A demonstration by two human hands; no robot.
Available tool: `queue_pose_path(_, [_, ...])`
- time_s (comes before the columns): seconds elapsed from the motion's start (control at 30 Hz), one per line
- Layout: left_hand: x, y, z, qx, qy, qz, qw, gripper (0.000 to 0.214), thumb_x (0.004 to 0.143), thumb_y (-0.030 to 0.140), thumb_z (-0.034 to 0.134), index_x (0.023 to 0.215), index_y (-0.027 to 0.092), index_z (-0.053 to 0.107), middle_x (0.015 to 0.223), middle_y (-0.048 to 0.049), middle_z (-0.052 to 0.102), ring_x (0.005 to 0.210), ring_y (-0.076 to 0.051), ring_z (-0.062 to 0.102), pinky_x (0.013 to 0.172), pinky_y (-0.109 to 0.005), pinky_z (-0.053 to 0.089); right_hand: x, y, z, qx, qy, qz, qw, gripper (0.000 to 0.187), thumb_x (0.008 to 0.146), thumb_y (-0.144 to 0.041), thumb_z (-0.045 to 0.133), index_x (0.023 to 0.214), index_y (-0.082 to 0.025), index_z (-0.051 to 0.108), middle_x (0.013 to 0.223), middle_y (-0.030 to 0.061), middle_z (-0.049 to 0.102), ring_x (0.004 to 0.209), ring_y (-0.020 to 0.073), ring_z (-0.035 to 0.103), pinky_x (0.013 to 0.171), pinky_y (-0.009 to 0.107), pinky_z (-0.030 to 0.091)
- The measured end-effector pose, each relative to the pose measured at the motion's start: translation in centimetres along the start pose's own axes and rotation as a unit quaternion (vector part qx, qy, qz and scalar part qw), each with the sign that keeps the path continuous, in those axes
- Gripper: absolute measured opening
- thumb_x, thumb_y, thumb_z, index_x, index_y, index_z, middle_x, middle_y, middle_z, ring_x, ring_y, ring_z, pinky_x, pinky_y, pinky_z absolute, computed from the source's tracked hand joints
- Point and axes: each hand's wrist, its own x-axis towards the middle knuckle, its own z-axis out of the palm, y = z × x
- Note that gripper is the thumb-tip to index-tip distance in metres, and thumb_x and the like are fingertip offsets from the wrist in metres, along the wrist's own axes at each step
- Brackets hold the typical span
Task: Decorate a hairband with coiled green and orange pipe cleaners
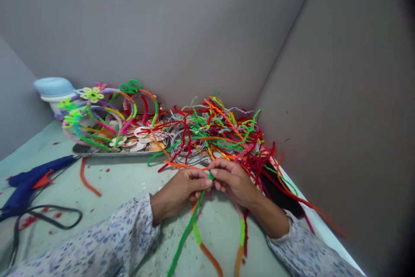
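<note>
Both hands meet over the middle of the table. A green pipe cleaner (186, 234) is pinched between the thumb and fingers of my left hand (184, 188), its long end trailing down toward me. My right hand (234, 180) has its fingers closed at the top of the same green strand, touching the left fingertips. Below the hands hangs a headband (210, 254) wrapped in lime and orange, its two ends spreading toward me. Its top is hidden behind my fingers, so I cannot tell exactly how the green strand meets it.
A tangled heap of colored pipe cleaners (227, 132) and coiled wire hoops (188, 138) lie beyond my hands. To their left, a metal tray (152, 154) holds discs and finished flower headbands (92, 94). A blue glue gun (35, 177) with its cord and a blue-lidded container (54, 89) are at left.
</note>
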Motion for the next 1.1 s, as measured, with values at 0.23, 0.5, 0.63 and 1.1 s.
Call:
queue_pose_path(0.23, [-0.1, 0.3, -0.3, -0.015, -0.007, 0.005, 1.0, 0.02, 0.073, 0.03, 0.068, 0.08, 0.011, 0.064, 0.064, 0.0014, 0.05, 0.046, -0.004, 0.03, 0.042, -0.021, 0.014, -0.3, -0.7, -0.5, -0.075, -0.043, -0.035, 0.996, 0.019, 0.078, -0.024, 0.06, 0.096, -0.017, 0.057, 0.068, -0.0025, 0.056, 0.053, 0.0079, 0.051, 0.049, 0.02, 0.038])
queue_pose_path(0.5, [-0.2, 0.4, -0.2, 0.004, 0.036, 0.02, 0.999, 0.022, 0.068, 0.033, 0.072, 0.077, 0.013, 0.067, 0.063, -0.0012, 0.059, 0.053, -0.009, 0.044, 0.049, -0.022, 0.026, -0.2, -0.6, -1.0, -0.111, -0.046, -0.041, 0.992, 0.024, 0.078, -0.022, 0.061, 0.101, -0.018, 0.059, 0.067, -0.0024, 0.057, 0.056, 0.0096, 0.054, 0.052, 0.022, 0.041])
queue_pose_path(0.63, [-0.1, 0.4, -0.2, -0.001, 0.023, 0.035, 0.999, 0.019, 0.07, 0.03, 0.07, 0.076, 0.013, 0.067, 0.069, -0.0034, 0.063, 0.066, -0.013, 0.053, 0.061, -0.024, 0.035, -0.2, -0.8, -0.7, -0.123, -0.049, -0.046, 0.99, 0.023, 0.078, -0.022, 0.062, 0.1, -0.019, 0.06, 0.067, -0.0025, 0.058, 0.056, 0.0097, 0.054, 0.053, 0.022, 0.041])
queue_pose_path(1.1, [0.1, -0.1, -0.6, 0.017, 0.032, 0.04, 0.999, 0.016, 0.07, 0.029, 0.07, 0.076, 0.014, 0.067, 0.066, -0.0001, 0.059, 0.053, -0.007, 0.04, 0.049, -0.023, 0.022, -0.4, -1.2, -0.9, -0.142, -0.056, -0.05, 0.987, 0.025, 0.08, -0.026, 0.06, 0.103, -0.018, 0.06, 0.069, -0.0006, 0.059, 0.059, 0.0112, 0.055, 0.055, 0.024, 0.043])
